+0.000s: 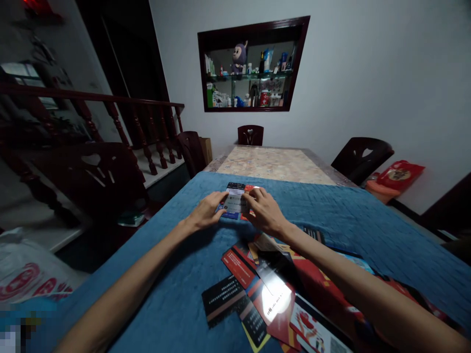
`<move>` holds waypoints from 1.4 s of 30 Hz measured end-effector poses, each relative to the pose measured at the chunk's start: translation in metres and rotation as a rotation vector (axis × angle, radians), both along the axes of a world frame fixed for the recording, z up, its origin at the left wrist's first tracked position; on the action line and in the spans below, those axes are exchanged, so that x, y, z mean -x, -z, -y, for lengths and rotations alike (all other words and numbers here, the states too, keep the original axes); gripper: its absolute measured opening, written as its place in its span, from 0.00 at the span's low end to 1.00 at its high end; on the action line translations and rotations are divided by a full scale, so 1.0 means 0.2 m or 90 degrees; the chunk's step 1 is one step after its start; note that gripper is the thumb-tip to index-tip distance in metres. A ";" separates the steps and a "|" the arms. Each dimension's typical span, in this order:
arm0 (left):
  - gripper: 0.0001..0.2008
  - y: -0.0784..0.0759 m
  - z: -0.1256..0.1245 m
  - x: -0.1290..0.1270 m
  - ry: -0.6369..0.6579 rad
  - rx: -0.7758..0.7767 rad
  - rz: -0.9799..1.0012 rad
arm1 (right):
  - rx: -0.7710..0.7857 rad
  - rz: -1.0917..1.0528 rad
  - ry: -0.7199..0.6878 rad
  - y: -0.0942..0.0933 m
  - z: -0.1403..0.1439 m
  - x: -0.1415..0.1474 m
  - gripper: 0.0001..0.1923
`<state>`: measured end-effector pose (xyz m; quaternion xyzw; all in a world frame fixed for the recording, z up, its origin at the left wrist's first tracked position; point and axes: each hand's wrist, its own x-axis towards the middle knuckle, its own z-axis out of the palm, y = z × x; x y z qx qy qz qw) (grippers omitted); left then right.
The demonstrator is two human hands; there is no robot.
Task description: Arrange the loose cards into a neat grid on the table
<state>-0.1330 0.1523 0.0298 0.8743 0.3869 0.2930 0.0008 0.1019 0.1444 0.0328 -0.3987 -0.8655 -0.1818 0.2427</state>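
Note:
Both my hands reach forward over a blue quilted cloth (176,274) that covers the near part of the table. My left hand (206,210) and my right hand (264,211) hold a small stack of cards (234,202) from either side, flat against the cloth. The top card is pale with a dark band at its far end and a blue edge at its near end. A red card (249,188) peeks out on the right, under my right fingers.
Several loose red, black and white cards (265,294) lie spread on the cloth under my right forearm. Beyond the cloth the marble tabletop (274,164) is bare. Dark wooden chairs (362,157) stand around the table, and a stair railing (140,132) runs at left.

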 end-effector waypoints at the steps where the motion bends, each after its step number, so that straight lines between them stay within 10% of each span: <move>1: 0.25 -0.02 -0.03 -0.01 -0.006 0.007 -0.009 | 0.007 -0.003 0.000 -0.01 -0.03 0.00 0.23; 22: 0.18 0.04 -0.66 -0.05 -0.086 0.143 -0.007 | 0.196 -0.042 0.111 0.06 -0.58 0.07 0.14; 42: 0.13 0.20 -0.79 -0.05 -0.122 0.186 -0.001 | 0.303 -0.002 0.180 0.09 -0.69 0.13 0.15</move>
